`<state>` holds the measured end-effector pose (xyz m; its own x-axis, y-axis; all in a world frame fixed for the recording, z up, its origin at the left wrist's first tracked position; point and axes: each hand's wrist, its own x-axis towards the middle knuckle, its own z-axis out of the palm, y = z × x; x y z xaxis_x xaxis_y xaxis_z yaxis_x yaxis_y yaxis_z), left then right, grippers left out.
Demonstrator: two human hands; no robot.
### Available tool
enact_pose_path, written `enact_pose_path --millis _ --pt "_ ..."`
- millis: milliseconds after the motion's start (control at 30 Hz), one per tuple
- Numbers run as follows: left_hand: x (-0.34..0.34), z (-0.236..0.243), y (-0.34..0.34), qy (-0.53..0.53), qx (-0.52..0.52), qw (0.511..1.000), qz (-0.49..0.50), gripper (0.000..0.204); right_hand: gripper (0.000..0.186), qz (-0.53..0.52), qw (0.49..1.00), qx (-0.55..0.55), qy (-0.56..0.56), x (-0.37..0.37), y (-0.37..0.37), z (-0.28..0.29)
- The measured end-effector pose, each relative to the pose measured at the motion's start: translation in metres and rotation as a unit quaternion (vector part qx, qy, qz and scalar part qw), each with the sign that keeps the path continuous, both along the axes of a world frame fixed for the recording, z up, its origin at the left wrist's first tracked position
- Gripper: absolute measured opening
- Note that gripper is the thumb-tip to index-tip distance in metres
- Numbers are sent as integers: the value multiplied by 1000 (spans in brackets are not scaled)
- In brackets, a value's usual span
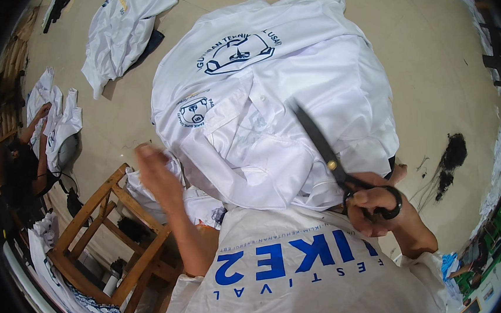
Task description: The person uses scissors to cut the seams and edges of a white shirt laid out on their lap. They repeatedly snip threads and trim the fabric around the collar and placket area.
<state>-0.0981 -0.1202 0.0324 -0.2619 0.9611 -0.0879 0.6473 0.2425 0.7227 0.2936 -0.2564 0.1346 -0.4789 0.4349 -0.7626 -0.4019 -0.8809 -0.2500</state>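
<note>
A white polo shirt (pixel 334 97) with dark blue printed emblems lies bunched across my lap and the floor in front of me. Its collar and button placket face me. My right hand (pixel 375 208) grips a pair of black-handled scissors (pixel 318 137) by the finger loops. The dark blades point away and slightly left above the shirt, seemingly together, though their tips are blurred. Raised at the shirt's left side, my left hand (pixel 156 171) is smeared by motion. No object shows in it, and its finger positions are unclear.
A wooden stool frame (pixel 87 252) stands close on my left, with white fabric beside it. Another white shirt (pixel 117 34) lies on the tiled floor (pixel 430 42) ahead. Black thread scraps (pixel 451 155) lie at right. At far left, a person's hand (pixel 44 111) handles white garments.
</note>
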Motion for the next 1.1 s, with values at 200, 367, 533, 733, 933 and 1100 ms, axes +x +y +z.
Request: enact_pose_path --millis 200,367,533,733,933,1100 --pt "-84 -7 12 73 124 986 82 26 33 -103 946 189 -242 -14 29 -15" --pt "40 22 31 87 113 966 -214 31 31 -121 912 289 -266 -46 92 -45" --pt "97 27 28 104 80 883 -450 40 35 -103 932 267 -221 -66 114 -59" --pt "94 12 22 115 33 848 -516 23 37 -112 950 220 -190 -65 102 -60" --pt "81 19 23 -138 -83 905 -394 5 37 -127 955 191 -190 -52 82 -51" --pt "98 24 -5 -431 -170 866 -188 10 39 -134 946 217 -198 -54 58 -46"
